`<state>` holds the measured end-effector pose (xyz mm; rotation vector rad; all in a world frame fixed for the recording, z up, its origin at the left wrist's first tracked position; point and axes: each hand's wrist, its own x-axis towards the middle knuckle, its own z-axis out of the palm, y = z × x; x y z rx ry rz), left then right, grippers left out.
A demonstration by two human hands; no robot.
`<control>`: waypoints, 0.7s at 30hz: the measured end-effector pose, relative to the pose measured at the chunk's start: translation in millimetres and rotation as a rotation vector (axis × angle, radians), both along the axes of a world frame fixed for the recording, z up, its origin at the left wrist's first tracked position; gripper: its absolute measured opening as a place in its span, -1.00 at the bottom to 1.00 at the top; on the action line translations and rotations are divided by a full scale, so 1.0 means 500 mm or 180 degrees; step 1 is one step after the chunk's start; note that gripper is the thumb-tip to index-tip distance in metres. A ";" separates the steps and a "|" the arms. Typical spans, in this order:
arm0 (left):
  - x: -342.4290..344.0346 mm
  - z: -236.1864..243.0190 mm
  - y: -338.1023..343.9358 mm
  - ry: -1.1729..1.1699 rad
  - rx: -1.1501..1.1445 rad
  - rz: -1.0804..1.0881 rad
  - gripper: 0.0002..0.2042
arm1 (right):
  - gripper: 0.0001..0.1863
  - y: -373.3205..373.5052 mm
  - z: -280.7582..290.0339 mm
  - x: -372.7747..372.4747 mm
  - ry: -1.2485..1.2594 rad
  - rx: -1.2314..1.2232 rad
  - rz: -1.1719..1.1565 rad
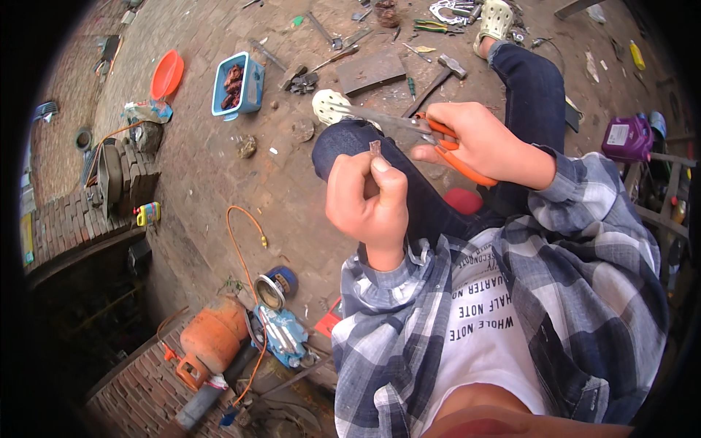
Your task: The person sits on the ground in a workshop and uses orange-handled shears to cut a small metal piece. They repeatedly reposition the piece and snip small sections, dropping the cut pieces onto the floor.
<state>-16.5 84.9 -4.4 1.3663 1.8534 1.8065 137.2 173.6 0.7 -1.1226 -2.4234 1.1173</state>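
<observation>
Orange-handled scissors (467, 168) are gripped in my right hand (485, 139), with long grey blades extending left above my knee. My left hand (369, 201) is closed, pinching a small, flat, reddish-brown piece (375, 147) between thumb and fingertips. What the piece is made of cannot be told. It sits just below the blades and seems apart from them. Both hands are over my legs in dark jeans. Beyond the blades, on the ground, are a flat metal block (371, 71) and a hammer (452, 66).
A blue basket (255, 84) holds dark reddish pieces, beside an orange basin (167, 74). Pliers (431, 26) and other tools lie scattered ahead. At lower left stand an orange gas cylinder (214, 332) and its hose (232, 219). A purple jug (628, 139) is at right.
</observation>
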 end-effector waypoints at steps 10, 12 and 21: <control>-0.003 -0.008 -0.003 -0.0392 -0.0366 0.0164 -0.96 | -0.39 -0.016 0.018 -0.002 0.0434 0.0687 -0.0015; -0.001 -0.002 0.003 0.0335 -0.0300 0.0268 -0.96 | -0.38 -0.016 0.020 -0.003 0.0403 0.1000 -0.0066; -0.005 -0.012 0.005 0.1703 -0.0231 0.0596 -0.90 | -0.40 -0.023 0.026 -0.006 0.0042 0.1200 -0.0155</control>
